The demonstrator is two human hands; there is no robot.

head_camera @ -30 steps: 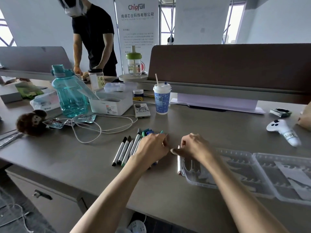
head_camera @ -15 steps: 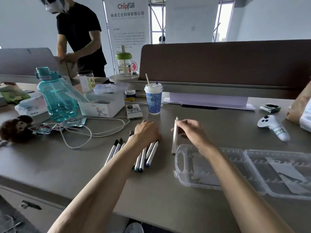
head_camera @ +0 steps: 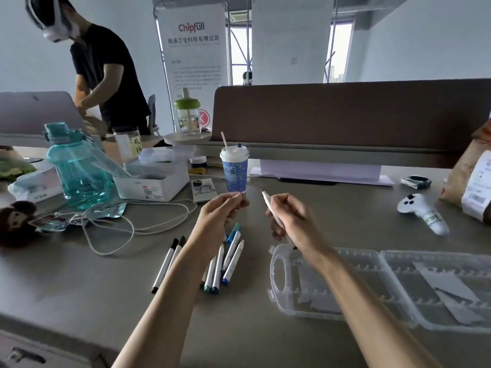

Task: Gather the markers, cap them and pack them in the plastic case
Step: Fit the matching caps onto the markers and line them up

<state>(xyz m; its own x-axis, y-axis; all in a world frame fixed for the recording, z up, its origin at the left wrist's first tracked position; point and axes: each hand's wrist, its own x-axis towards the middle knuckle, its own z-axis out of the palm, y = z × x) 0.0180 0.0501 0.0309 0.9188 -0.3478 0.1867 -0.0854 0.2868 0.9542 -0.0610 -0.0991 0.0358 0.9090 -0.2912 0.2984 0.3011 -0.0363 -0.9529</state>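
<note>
My right hand (head_camera: 291, 217) grips a white marker (head_camera: 267, 201) raised above the table, its uncapped tip pointing up and away. My left hand (head_camera: 221, 212) is lifted beside it and pinches a small dark cap (head_camera: 243, 199) between thumb and fingers, a short gap left of the marker tip. Several white markers (head_camera: 225, 264) with blue, green and black ends lie on the table under my left wrist. The clear plastic case (head_camera: 377, 285) lies open at the right, holding only paper inserts.
A blue paper cup with a straw (head_camera: 234, 171) stands just behind my hands. A teal water bottle (head_camera: 75, 166), white box (head_camera: 152, 181), cables (head_camera: 114, 224) and plush toy (head_camera: 17, 221) crowd the left. A white controller (head_camera: 425, 212) lies right. A person (head_camera: 106, 81) stands behind.
Both hands have risen from the table. My right hand lifted the marker from beside the case and tilted it. My left hand left the marker pile holding a cap.
</note>
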